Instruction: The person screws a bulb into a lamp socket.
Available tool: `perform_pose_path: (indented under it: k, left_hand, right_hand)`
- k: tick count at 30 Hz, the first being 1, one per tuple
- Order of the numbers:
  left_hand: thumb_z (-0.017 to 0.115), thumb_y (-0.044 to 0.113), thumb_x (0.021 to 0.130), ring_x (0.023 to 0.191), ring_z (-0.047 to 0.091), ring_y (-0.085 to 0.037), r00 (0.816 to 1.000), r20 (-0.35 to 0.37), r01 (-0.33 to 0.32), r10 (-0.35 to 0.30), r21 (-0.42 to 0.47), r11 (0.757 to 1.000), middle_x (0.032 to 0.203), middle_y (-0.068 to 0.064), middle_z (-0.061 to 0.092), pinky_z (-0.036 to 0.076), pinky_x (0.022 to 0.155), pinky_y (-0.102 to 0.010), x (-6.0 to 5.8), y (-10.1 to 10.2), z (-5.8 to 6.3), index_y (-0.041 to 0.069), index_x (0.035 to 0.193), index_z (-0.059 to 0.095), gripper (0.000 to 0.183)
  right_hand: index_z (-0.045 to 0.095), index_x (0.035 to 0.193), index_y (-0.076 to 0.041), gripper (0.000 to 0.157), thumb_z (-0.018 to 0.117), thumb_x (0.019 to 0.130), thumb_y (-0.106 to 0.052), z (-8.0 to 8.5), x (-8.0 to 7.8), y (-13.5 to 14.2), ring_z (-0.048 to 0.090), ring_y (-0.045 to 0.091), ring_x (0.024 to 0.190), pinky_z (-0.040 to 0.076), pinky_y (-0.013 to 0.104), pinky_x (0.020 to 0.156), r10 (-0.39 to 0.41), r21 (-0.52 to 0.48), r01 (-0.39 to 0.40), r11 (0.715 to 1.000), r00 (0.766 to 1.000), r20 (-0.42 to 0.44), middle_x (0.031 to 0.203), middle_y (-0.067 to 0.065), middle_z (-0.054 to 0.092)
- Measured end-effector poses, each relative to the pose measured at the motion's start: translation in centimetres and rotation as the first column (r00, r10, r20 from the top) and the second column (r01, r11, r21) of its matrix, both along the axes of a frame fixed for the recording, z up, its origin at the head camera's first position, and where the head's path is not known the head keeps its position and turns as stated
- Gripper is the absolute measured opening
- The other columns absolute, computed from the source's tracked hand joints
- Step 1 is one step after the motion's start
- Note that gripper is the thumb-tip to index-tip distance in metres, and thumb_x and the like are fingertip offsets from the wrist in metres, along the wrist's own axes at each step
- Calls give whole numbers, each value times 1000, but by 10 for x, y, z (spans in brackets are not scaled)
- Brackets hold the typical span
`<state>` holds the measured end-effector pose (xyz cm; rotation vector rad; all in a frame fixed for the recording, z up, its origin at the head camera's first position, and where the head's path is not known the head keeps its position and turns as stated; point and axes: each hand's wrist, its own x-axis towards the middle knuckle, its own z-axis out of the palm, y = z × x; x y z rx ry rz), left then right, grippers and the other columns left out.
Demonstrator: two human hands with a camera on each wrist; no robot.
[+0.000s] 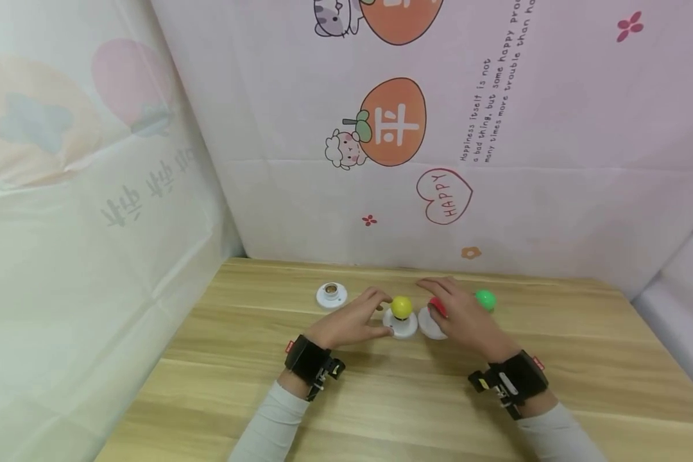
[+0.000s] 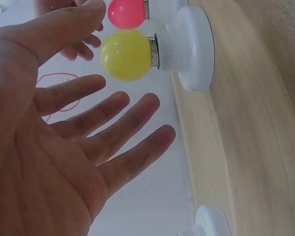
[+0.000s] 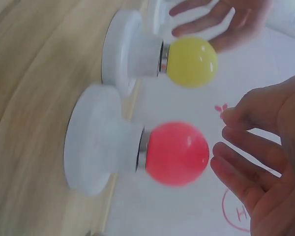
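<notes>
A yellow light bulb stands upright in a round white lamp holder. My left hand is just left of it, fingers spread and nothing held; in the left wrist view its palm and loosely extended fingers show plainly. Beside the yellow bulb, a red light bulb sits in another white lamp holder. Over and to the right of that red bulb is my right hand, partly hiding it in the head view. The right wrist view shows its relaxed fingertips close to the red glass, apparently apart from it.
Farther left on the wooden table sits a third white lamp holder, its socket opening upward. A green bulb shows behind my right hand, its base hidden. A printed cloth hangs along the table's back edge.
</notes>
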<state>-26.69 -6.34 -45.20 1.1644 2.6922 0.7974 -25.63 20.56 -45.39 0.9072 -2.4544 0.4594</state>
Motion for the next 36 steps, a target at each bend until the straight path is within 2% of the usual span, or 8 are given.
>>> perform_pose_path:
  k: [11,18,24,31,36]
  left_hand:
    - [63,41,91,129,38,-9,998,-61,-10,8,-25,1000,139,4,43,39,104,-29,-4,2,-5,17,137,47,54]
    - [62,40,93,129,37,-8,997,-73,-17,16,-12,1000,139,5,44,39,104,-29,-3,1,-6,18,136,47,51]
    - [61,35,94,128,39,-9,996,-84,-23,24,13,1000,137,4,46,39,104,-29,-3,-1,-7,17,134,49,46]
    - [61,33,94,127,40,-8,993,-111,-49,51,28,998,135,5,47,39,105,-31,-10,-5,-11,17,132,51,42]
    - [63,33,93,126,41,-9,989,-128,-70,75,40,997,134,6,48,38,105,-31,-14,-9,-15,19,130,52,41]
  right_hand:
    - [55,132,-5,53,68,80,-5,-4,3,28,51,26,116,50,47,89,-23,-5,23,1000,999,-31,130,12,57]
    - [55,133,-7,53,65,81,-5,-7,2,44,52,24,114,51,45,88,-42,-17,41,999,997,-58,129,10,58]
    - [56,130,-6,54,69,78,-4,-8,2,56,53,23,109,53,44,82,-55,-23,53,998,996,-68,125,10,60]
    - [59,127,-6,47,69,81,-9,-10,2,65,54,26,110,52,46,84,-90,-30,88,996,993,-83,123,11,62]
    - [58,127,-7,49,70,80,-8,-13,2,72,54,28,112,52,48,85,-108,-16,108,994,992,-64,124,13,61]
